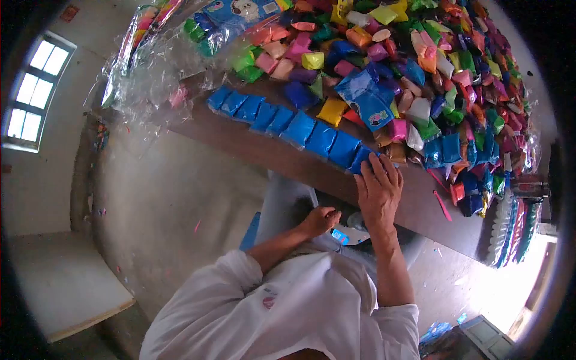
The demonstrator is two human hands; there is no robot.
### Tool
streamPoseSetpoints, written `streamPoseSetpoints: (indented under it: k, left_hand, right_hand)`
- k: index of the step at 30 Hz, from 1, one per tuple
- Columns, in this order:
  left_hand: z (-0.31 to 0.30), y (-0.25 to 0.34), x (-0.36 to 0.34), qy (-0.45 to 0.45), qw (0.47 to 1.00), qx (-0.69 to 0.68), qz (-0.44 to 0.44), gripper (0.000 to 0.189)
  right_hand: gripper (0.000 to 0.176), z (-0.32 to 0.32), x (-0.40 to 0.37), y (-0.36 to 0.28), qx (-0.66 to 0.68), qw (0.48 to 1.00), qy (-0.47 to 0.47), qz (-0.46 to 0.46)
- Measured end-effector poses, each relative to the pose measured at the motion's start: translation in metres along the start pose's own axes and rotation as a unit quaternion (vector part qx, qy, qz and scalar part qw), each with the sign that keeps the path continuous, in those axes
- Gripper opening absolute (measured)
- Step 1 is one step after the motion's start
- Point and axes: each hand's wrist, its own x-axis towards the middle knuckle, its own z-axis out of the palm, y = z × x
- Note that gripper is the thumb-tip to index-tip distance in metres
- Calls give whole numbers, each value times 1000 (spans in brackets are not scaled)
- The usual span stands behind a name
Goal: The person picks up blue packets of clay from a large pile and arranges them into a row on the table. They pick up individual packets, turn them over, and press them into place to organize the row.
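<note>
A row of several small blue clay packets lies along the near edge of the brown table. My right hand is at the row's right end, fingers and thumb bent around the last blue packet and partly covering it. Below the table edge, my left hand is curled closed above my lap, and nothing shows in it. Just beyond the row are a yellow packet and a larger blue printed pouch.
A big heap of mixed coloured packets covers the table's far side. Clear plastic bags hang over the left end. Pink plastic tools lie at right, near stacked ridged strips. A white board stands lower left.
</note>
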Motion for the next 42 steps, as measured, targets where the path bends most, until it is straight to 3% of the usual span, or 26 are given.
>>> streamPoseSetpoints:
  k: [9,11,24,33,35,38,42]
  left_hand:
    - [3,-3,0,-24,998,-56,-9,37]
    - [1,3,-2,-19,996,-80,-39,30]
    - [0,5,-3,-13,997,-60,-38,34]
    - [-3,-4,0,-30,994,-85,-58,35]
    - [-1,-11,2,-9,999,-19,24,36]
    - [2,-7,3,2,999,-25,-27,38]
    - [1,-14,5,-4,1000,-7,0,39]
  right_hand:
    - [20,2,-5,1,18,998,54,-17]
    - [18,2,-6,0,51,996,65,-20]
    - [18,3,-6,-2,60,994,82,-30]
    - [19,-11,-28,-4,36,991,112,64]
    - [22,-15,-34,2,0,990,109,94]
    - [25,-21,-37,8,19,987,100,125]
    - [26,-18,-34,11,35,986,77,141]
